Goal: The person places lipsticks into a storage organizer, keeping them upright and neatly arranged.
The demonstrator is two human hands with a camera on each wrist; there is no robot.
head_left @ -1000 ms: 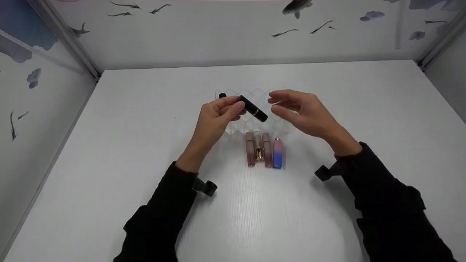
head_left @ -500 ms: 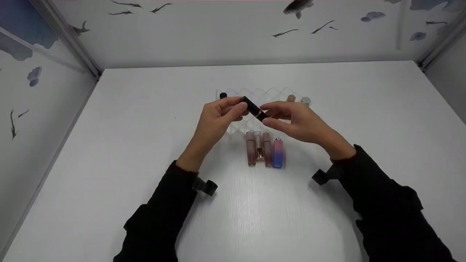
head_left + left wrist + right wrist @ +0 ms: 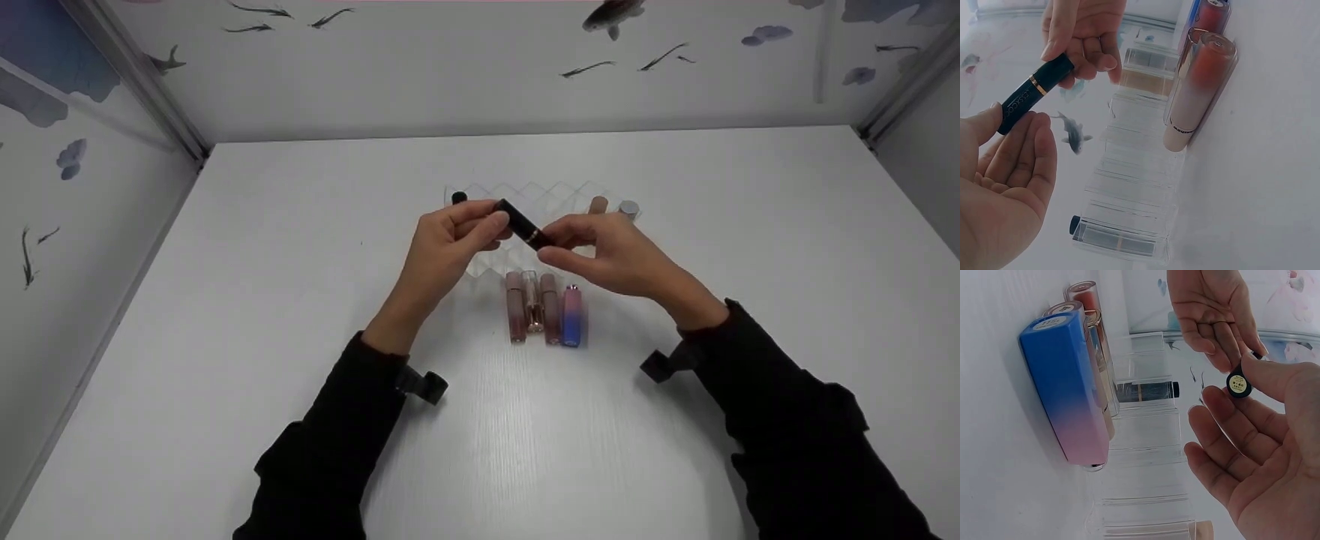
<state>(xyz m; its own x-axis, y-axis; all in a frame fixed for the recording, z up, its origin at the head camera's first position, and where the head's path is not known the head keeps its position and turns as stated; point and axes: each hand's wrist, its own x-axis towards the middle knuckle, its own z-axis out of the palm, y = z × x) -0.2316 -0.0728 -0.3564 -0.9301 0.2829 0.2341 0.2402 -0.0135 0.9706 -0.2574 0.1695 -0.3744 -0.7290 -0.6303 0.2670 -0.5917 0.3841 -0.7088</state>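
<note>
A black lipstick tube (image 3: 520, 223) with a gold band is held above the table between both hands. My left hand (image 3: 442, 247) pinches its upper end between thumb and fingers. The right hand (image 3: 619, 256) grips the lower end; in the right wrist view a round pale label (image 3: 1238, 385) shows on that end. Behind and below the hands stands a clear organizer (image 3: 491, 262) with zigzag dividers, partly hidden. In its left slot sits another black lipstick (image 3: 1120, 241); a tan-capped tube (image 3: 598, 204) and a grey-capped one (image 3: 628, 208) occupy the right side.
In front of the organizer, side by side on the white table (image 3: 480, 450), lie two mauve lip gloss tubes (image 3: 516, 307), a clear tube with gold (image 3: 533, 304) and a pink-and-blue tube (image 3: 571, 316). Printed panels (image 3: 450, 75) enclose the back and sides.
My right hand has moved left and taken hold of the lower end of the lipstick, uncovering the tan and grey caps behind it. The left hand has barely moved.
</note>
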